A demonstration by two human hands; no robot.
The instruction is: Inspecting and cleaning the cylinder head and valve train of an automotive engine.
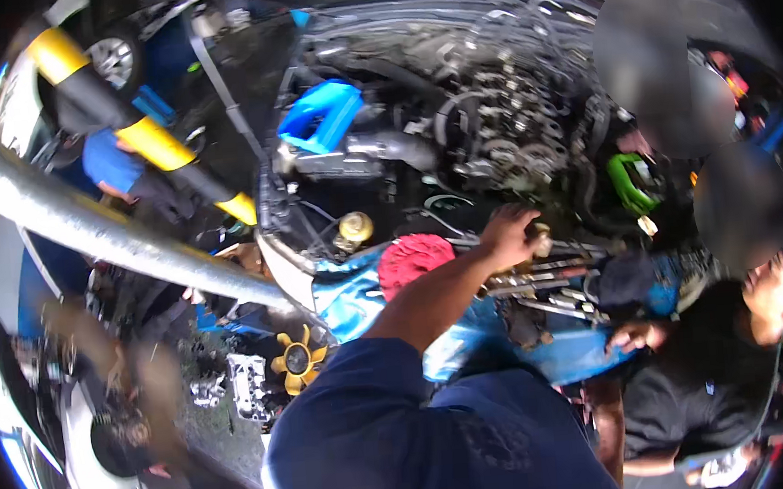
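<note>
My left hand (510,233) reaches over the front of the engine bay, fingers curled at a small tan metal piece (540,242) too blurred to name. Just below it several long metal tools (551,287) lie on a blue fender cover (454,341), beside a red cloth (411,261). Beyond the hand is the engine (510,116) with exposed valve-train parts; a blue plastic piece (317,112) rests to its left. I cannot make out my right hand.
A co-worker in black (697,386) stands close at right, a hand (633,336) near the tools. A person in blue (114,165), a striped post (153,139) and a pipe (86,213) are at left. A yellow fan (296,374) and metal parts (247,389) sit below.
</note>
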